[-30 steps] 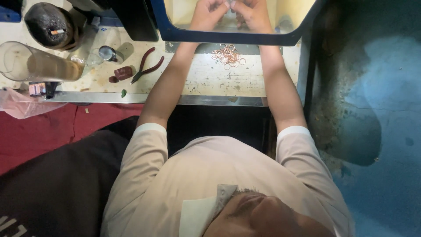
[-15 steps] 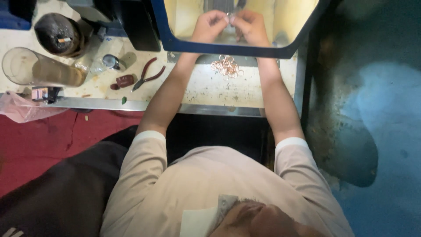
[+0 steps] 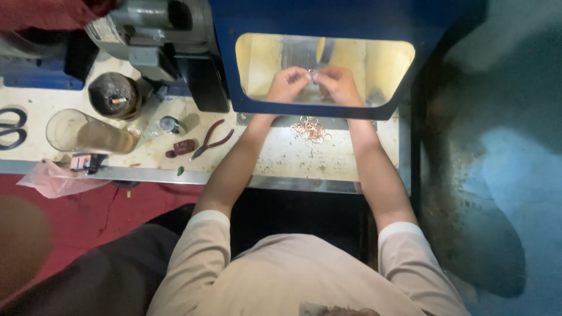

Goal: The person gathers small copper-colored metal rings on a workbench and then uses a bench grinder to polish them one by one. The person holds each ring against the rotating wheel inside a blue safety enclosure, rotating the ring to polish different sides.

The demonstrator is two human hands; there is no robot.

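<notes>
Pinching a small ring between left hand and right hand — fingertips touching it.

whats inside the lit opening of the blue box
Both hands, left and right, meet inside the blue box, pinching something small I can't identify. Its yellowish interior beyond them is blurred.

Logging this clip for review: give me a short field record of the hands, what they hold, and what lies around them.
setting: pale speckled workbench in front of a blue machine hood with a lit yellow opening
left hand: inside the opening, fingers pinched on a small metal piece
right hand: inside the opening, pinching the same piece
piece type: too small to tell
below hands: pile of small copper-coloured rings
left of arms: red-handled pliers, clear glass tumbler lying on its side, black-handled scissors
</notes>
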